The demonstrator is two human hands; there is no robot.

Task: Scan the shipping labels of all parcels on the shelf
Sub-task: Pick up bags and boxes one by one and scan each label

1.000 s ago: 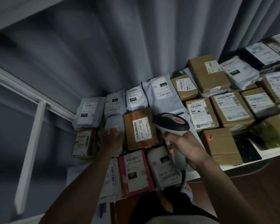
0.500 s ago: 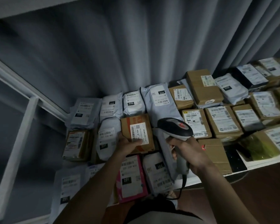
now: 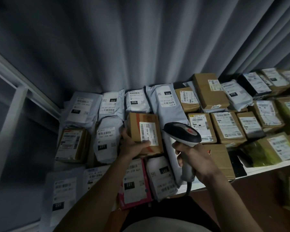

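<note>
A small brown cardboard box (image 3: 145,133) with orange tape and a white barcode label (image 3: 148,134) sits mid-shelf among grey mailers. The left hand (image 3: 132,145) grips its near-left corner, thumb on the label. The right hand (image 3: 193,158) clasps a grey-black handheld barcode scanner (image 3: 182,133) just beside it.

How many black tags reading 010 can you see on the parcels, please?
4: three tags side by side on the back-row bags above the held box, one on a bag further right. Blurred labels far right may hide more.
</note>
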